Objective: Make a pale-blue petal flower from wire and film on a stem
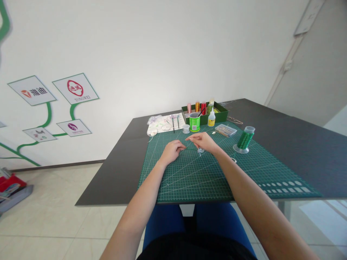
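My left hand (pixel 171 151) rests low over the green cutting mat (pixel 189 184), its fingers curled and pinched together. Just to its right, my right hand (pixel 204 141) is raised slightly, thumb and fingertips pressed together. Whatever lies in either pinch is too fine to make out. A small clear, shiny piece (pixel 200 151) sits on the mat below my right hand, partly covered by it. Near my right forearm are a white ring (pixel 233 160) and a spool of green thread (pixel 245 139) standing upright on a clear, wide base.
Behind my hands stand a small white-lidded tub (pixel 186 129), a bright green cup (pixel 194 122) and a yellow-labelled glue bottle (pixel 211 118). A dark green box (pixel 222 116) holds several thread spools. White paper (pixel 162 124) with brushes lies left; a clear case (pixel 226 130) lies right.
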Motion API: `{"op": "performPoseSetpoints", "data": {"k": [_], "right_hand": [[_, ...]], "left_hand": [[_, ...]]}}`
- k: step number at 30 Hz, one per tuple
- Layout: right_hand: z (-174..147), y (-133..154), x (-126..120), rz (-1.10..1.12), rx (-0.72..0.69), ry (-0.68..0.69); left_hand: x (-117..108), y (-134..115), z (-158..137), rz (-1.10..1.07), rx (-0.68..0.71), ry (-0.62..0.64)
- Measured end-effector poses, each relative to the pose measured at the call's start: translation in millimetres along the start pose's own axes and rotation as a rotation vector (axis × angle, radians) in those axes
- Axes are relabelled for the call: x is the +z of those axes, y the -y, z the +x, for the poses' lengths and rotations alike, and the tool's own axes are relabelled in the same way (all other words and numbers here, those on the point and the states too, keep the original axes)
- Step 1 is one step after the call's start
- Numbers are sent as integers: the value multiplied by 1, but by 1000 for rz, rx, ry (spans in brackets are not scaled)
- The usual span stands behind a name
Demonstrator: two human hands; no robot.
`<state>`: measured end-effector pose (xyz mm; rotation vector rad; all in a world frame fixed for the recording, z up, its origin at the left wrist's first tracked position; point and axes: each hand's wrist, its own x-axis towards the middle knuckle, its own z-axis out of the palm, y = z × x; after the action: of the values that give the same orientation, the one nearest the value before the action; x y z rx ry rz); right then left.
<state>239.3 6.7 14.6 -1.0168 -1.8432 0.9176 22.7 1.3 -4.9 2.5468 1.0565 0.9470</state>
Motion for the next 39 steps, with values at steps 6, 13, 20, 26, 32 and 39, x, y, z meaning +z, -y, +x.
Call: {"op": "performPoseSetpoints", "data": {"k": [6,13,20,26,32,39], "right_hand": [[0,-1,-3,6,12,21],[-3,-3,-8,41,33,56],[-1,-9,-10,50,52,70],[-2,-12,-11,85,59,90],[-1,-15,-11,96,48,103],[-1,-17,-11,91,42,109]], "left_hand": [[1,1,0,-33,38,6],[1,0,1,-95,64,4],[-2,-4,1,-127,66,18],[-2,-5,1,-139,73,26],[-2,-4,1,-170,72,29],[-2,-5,2,-179,60,35]]}}
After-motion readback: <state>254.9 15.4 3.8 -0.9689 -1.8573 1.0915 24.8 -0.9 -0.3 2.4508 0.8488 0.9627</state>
